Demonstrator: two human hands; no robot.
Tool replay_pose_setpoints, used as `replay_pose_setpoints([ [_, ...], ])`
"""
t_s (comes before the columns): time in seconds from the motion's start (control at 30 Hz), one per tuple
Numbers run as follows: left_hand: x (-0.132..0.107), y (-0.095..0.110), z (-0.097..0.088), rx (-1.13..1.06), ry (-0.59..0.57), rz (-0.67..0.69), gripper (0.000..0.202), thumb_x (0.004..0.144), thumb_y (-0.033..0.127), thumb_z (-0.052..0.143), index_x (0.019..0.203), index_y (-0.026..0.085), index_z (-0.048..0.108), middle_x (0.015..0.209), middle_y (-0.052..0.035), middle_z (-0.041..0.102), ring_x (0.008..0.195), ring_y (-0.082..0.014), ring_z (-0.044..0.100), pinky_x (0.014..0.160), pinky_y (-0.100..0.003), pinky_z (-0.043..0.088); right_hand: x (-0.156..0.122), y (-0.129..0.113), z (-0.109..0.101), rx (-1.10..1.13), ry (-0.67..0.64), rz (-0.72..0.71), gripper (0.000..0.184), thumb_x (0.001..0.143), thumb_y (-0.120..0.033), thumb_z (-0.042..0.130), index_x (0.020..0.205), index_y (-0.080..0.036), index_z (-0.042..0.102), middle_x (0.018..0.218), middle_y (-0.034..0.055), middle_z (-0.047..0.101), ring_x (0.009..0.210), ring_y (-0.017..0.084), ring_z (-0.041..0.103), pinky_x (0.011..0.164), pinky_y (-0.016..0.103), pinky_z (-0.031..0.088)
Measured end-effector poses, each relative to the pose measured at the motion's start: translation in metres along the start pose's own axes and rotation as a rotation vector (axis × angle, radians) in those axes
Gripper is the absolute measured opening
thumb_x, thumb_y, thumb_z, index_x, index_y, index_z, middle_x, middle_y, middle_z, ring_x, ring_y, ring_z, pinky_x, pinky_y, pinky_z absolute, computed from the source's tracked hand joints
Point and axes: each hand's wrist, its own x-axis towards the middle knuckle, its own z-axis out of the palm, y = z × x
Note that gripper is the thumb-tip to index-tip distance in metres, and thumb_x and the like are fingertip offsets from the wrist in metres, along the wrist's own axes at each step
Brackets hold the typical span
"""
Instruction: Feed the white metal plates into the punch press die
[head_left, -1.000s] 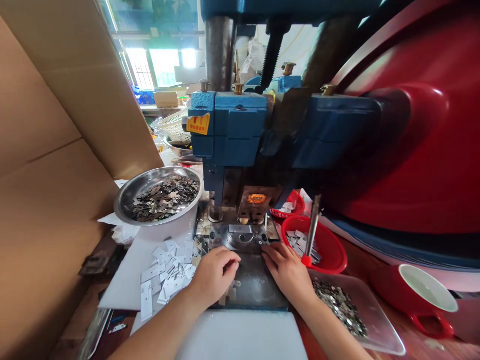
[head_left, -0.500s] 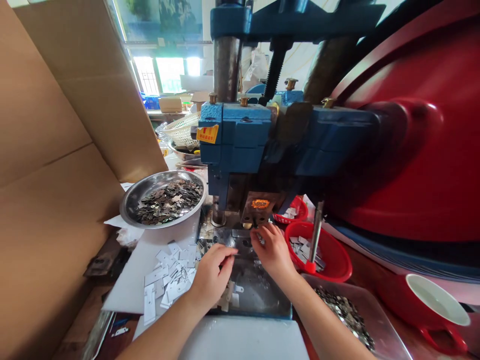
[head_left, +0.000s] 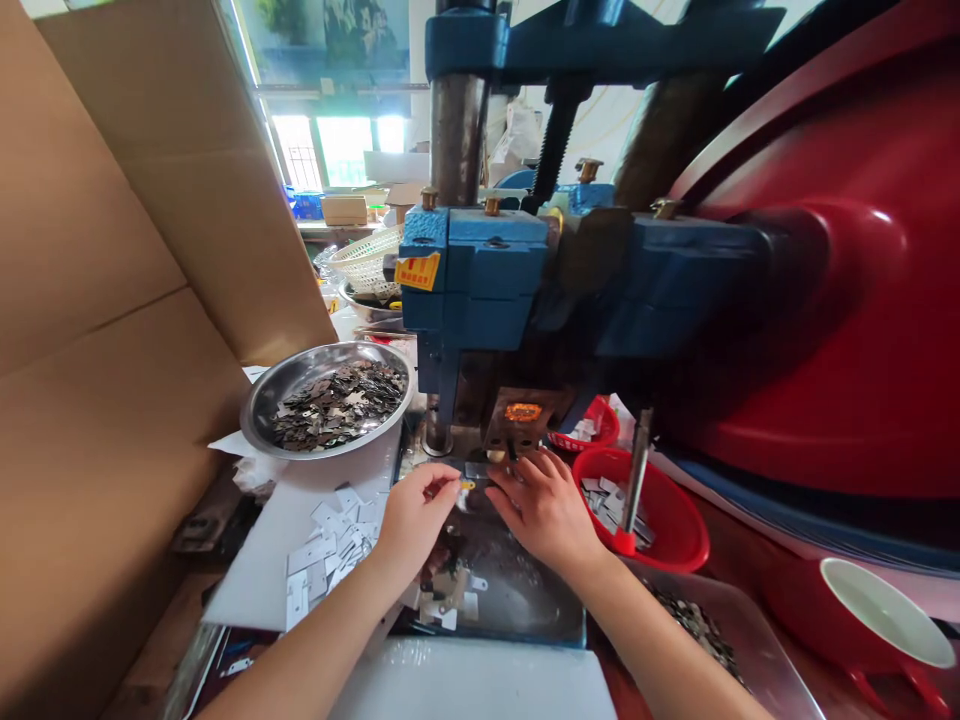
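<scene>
My left hand (head_left: 421, 508) is over the left side of the press bed (head_left: 517, 580), thumb and fingers pinched together. A small flat metal piece (head_left: 468, 486) with a yellowish glint juts from its fingertips. My right hand (head_left: 551, 510) lies palm down just in front of the press tooling (head_left: 521, 420), its fingers stretched forward and its thumb apart; nothing shows in it, though its fingertips are partly hidden. Several thin metal pieces (head_left: 450, 598) are scattered on the bed below my left hand. A pile of pale metal plates (head_left: 330, 550) rests on the white board to the left.
Behind the pile stands a steel bowl (head_left: 251, 420) of dark metal bits. Red baskets (head_left: 694, 550) with plates, a clear bin (head_left: 757, 640) of small parts and a red mug (head_left: 847, 620) are on the right. A large red wheel (head_left: 810, 330) looms above; cardboard (head_left: 90, 250) walls the left.
My left hand has moved forward and slightly left, toward the tooling. My right hand has flattened and shifted slightly, its thumb now stretched to the left.
</scene>
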Motion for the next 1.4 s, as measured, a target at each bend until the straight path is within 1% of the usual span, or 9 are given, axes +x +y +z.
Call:
replay_pose_setpoints([
  [0.17, 0.018, 0.015, 0.009, 0.119, -0.003, 0.046, 0.014, 0.079, 0.024, 0.057, 0.086, 0.021, 0.069, 0.085, -0.0006, 0.071, 0.079, -0.0175, 0.063, 0.074, -0.030, 0.048, -0.008, 0.004, 0.006, 0.145, 0.071, 0.120, 0.026, 0.089, -0.034, 0.049, 0.106, -0.022, 0.065, 0.101, 0.0080, 0.064, 0.097, 0.023, 0.054, 0.087, 0.042, 0.043],
  [0.3, 0.025, 0.012, 0.021, 0.256, 0.022, 0.105, 0.013, 0.079, 0.022, 0.058, 0.084, 0.021, 0.070, 0.085, -0.0019, 0.071, 0.085, -0.0193, 0.062, 0.079, -0.034, 0.045, -0.012, 0.004, 0.010, 0.224, 0.070, 0.127, 0.025, 0.089, -0.032, 0.048, 0.105, -0.024, 0.065, 0.103, 0.0072, 0.063, 0.099, 0.022, 0.054, 0.087, 0.041, 0.044],
  [0.43, 0.027, 0.006, 0.025, 0.300, 0.081, 0.142, 0.011, 0.079, 0.022, 0.060, 0.083, 0.020, 0.070, 0.085, -0.0029, 0.070, 0.086, -0.0196, 0.060, 0.082, -0.035, 0.044, -0.013, 0.005, 0.013, 0.249, 0.056, 0.141, 0.025, 0.089, -0.032, 0.048, 0.106, -0.025, 0.065, 0.104, 0.0067, 0.062, 0.101, 0.021, 0.054, 0.087, 0.039, 0.045],
  [0.77, 0.030, 0.004, 0.029, 0.332, 0.102, 0.127, 0.009, 0.076, 0.021, 0.061, 0.081, 0.021, 0.069, 0.088, -0.0026, 0.066, 0.090, -0.0202, 0.058, 0.086, -0.036, 0.043, -0.011, 0.006, 0.012, 0.163, 0.060, 0.120, 0.025, 0.089, -0.034, 0.049, 0.104, -0.024, 0.066, 0.102, 0.0069, 0.062, 0.099, 0.022, 0.053, 0.088, 0.040, 0.044],
  [0.93, 0.037, -0.002, 0.029, 0.279, 0.005, 0.095, 0.015, 0.076, 0.022, 0.059, 0.088, 0.021, 0.069, 0.095, -0.0039, 0.066, 0.096, -0.0211, 0.058, 0.090, -0.036, 0.042, -0.007, 0.002, 0.008, -0.005, 0.064, 0.058, 0.024, 0.087, -0.037, 0.052, 0.102, -0.026, 0.068, 0.098, 0.0063, 0.064, 0.102, 0.024, 0.052, 0.095, 0.044, 0.037],
  [1.07, 0.046, -0.006, 0.031, 0.222, -0.079, 0.084, 0.018, 0.077, 0.020, 0.056, 0.089, 0.022, 0.069, 0.094, -0.0033, 0.068, 0.092, -0.0190, 0.061, 0.087, -0.032, 0.045, -0.002, -0.002, 0.007, -0.094, 0.056, 0.070, 0.022, 0.087, -0.037, 0.053, 0.100, -0.026, 0.068, 0.096, 0.0062, 0.065, 0.105, 0.025, 0.051, 0.097, 0.044, 0.035],
  [1.2, 0.047, -0.004, 0.033, 0.218, -0.083, 0.115, 0.018, 0.079, 0.019, 0.054, 0.089, 0.020, 0.069, 0.093, -0.0037, 0.067, 0.091, -0.0179, 0.061, 0.085, -0.030, 0.046, -0.004, -0.002, 0.009, -0.061, 0.059, 0.090, 0.023, 0.088, -0.035, 0.052, 0.104, -0.027, 0.067, 0.100, 0.0050, 0.065, 0.105, 0.024, 0.051, 0.098, 0.044, 0.034],
  [1.33, 0.043, -0.002, 0.033, 0.240, -0.048, 0.154, 0.015, 0.079, 0.018, 0.054, 0.086, 0.020, 0.068, 0.092, -0.0045, 0.066, 0.091, -0.0193, 0.060, 0.087, -0.034, 0.045, -0.013, -0.001, 0.012, -0.014, 0.078, 0.097, 0.028, 0.088, -0.035, 0.052, 0.111, -0.024, 0.064, 0.108, 0.0058, 0.064, 0.107, 0.023, 0.051, 0.098, 0.043, 0.035],
  [1.4, 0.041, -0.003, 0.033, 0.250, -0.033, 0.176, 0.015, 0.080, 0.018, 0.054, 0.086, 0.020, 0.067, 0.092, -0.0046, 0.065, 0.091, -0.0193, 0.059, 0.088, -0.034, 0.044, -0.016, -0.002, 0.012, -0.017, 0.070, 0.081, 0.027, 0.087, -0.035, 0.052, 0.109, -0.026, 0.064, 0.109, 0.0052, 0.064, 0.109, 0.024, 0.051, 0.098, 0.044, 0.035],
])
